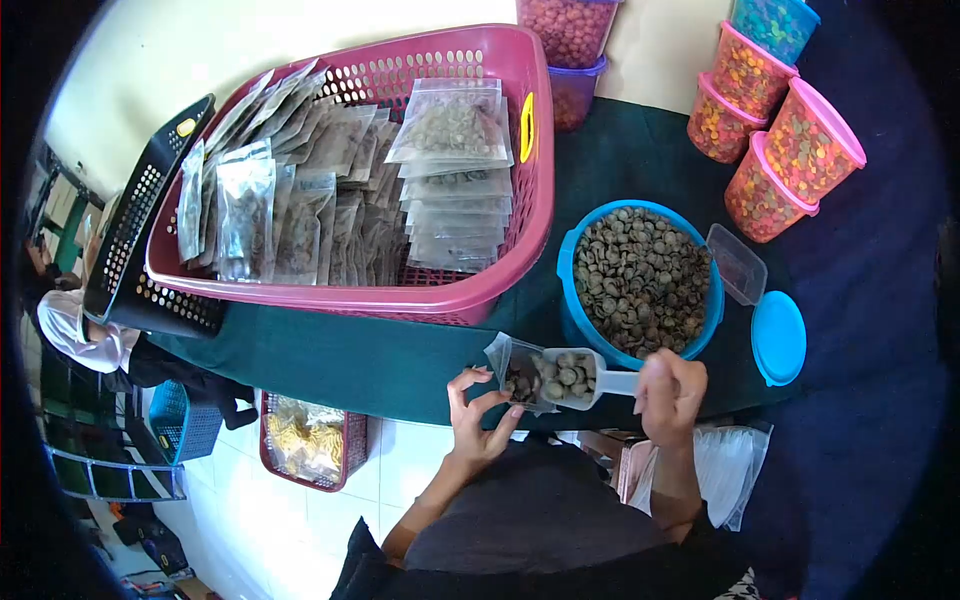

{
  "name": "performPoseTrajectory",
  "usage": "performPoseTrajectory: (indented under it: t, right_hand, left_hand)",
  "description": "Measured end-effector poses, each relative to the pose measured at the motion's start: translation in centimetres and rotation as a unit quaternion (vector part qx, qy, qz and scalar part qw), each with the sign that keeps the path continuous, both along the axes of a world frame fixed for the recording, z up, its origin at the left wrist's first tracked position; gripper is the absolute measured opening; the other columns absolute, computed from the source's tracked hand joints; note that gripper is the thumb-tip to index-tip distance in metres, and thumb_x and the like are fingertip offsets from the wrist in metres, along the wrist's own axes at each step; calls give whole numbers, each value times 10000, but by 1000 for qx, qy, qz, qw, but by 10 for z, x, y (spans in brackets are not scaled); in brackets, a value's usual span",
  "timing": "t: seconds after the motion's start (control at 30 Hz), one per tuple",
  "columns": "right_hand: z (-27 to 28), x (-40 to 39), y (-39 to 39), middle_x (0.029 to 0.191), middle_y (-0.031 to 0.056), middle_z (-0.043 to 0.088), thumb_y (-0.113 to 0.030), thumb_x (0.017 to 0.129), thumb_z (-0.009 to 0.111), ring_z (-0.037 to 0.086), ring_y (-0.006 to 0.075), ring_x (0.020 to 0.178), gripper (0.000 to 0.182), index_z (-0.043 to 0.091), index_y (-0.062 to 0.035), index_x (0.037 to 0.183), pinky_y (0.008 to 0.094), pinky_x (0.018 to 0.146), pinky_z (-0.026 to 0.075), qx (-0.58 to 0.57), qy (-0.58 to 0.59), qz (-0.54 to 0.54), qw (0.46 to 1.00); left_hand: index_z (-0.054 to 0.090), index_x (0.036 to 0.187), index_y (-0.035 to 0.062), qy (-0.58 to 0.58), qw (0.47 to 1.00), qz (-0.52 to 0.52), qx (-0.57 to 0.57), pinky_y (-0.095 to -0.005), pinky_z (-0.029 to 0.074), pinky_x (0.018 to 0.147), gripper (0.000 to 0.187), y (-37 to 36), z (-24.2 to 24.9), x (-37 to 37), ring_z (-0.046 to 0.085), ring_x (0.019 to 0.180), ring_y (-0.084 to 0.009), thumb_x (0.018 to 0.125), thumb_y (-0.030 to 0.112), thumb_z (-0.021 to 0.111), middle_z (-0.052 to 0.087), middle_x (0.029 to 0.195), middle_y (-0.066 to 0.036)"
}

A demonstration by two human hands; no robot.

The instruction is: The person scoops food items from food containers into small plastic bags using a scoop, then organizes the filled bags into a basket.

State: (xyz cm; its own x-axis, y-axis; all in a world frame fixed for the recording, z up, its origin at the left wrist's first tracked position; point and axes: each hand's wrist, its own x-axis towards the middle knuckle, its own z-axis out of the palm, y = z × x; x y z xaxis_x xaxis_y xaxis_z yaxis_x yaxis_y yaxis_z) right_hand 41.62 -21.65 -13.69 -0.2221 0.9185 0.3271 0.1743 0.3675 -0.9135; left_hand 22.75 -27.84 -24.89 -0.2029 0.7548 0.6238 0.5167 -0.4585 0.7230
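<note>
My right hand (670,395) is closed round the handle of a white scoop (615,382), which holds several round grey-brown pieces. The scoop's front end is at the mouth of a small clear plastic pouch (512,358), where some pieces show inside. My left hand (482,415) pinches this pouch by its lower side, fingers and thumb bent around it. Just beyond my right hand stands a blue tub (568,290) filled with the same grey-brown pieces (640,275).
A pink basket (340,295) holds rows of filled pouches (455,130). Pink-lidded tubs (790,175) of coloured pieces stand at right. A blue lid (778,338) and a clear lid (738,265) lie by the blue tub. A person (75,320) is at far left.
</note>
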Motion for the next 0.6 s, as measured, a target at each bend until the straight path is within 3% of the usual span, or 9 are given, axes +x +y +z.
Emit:
performPoseTrajectory:
  t: [0.07,0.13,0.3,0.33,0.4,0.47,0.5,0.6]
  right_hand:
    - [20,-19,8,427,65,416,-81,801,493,422,124,338,288,410,-23,531,267,336,286,98,-143,19,985]
    - [35,-40,7,439,116,399,-92,782,530,412,192,336,274,414,-19,544,300,350,307,87,-163,43,982]
    - [52,-40,1,431,114,378,-106,769,545,403,203,334,294,402,-22,526,298,348,299,133,-184,40,973]
    - [55,-29,-4,420,90,370,-92,761,522,399,174,331,298,389,-23,503,290,340,285,120,-174,-1,977]
    - [39,-12,-9,431,19,387,-109,781,427,379,87,349,290,391,-45,500,240,331,248,180,-4,-172,969]
    - [24,23,-6,503,36,381,-176,860,356,291,51,365,275,417,-23,640,184,341,217,162,97,-177,966]
    - [15,25,-3,495,22,364,-195,880,334,295,54,371,294,414,-28,652,187,342,220,124,119,-229,958]
    - [-28,33,11,619,41,421,-235,886,344,414,101,521,276,448,-31,732,195,497,337,112,-6,-272,956]
  left_hand:
    - [529,864,75,-11,1000,-3,3,-437,350,828,281,0,0,-1,413,944,-290,625,72,675,420,982,-145]
    - [531,865,76,-10,1000,-11,4,-436,350,829,282,0,-1,-1,415,944,-288,623,69,675,423,982,-145]
    - [539,865,81,-1,1000,-23,-12,-429,350,832,283,-1,0,-6,428,941,-281,616,57,672,435,979,-143]
    - [543,870,82,-11,1000,-24,-13,-427,349,833,287,-1,1,-6,434,935,-279,614,56,671,441,975,-138]
    - [547,875,83,-22,999,-26,-14,-424,349,834,291,-1,3,-8,440,930,-277,612,55,670,447,970,-134]
    - [558,892,86,-12,999,-41,-32,-420,347,838,303,-2,4,-12,446,917,-274,612,55,667,452,964,-127]
    - [569,928,95,-3,998,-59,-37,-420,345,842,321,-3,3,-15,450,910,-268,622,69,663,456,958,-125]
    - [574,990,120,43,995,-71,-49,-432,340,849,348,-2,-1,-22,451,914,-260,650,106,647,457,961,-126]
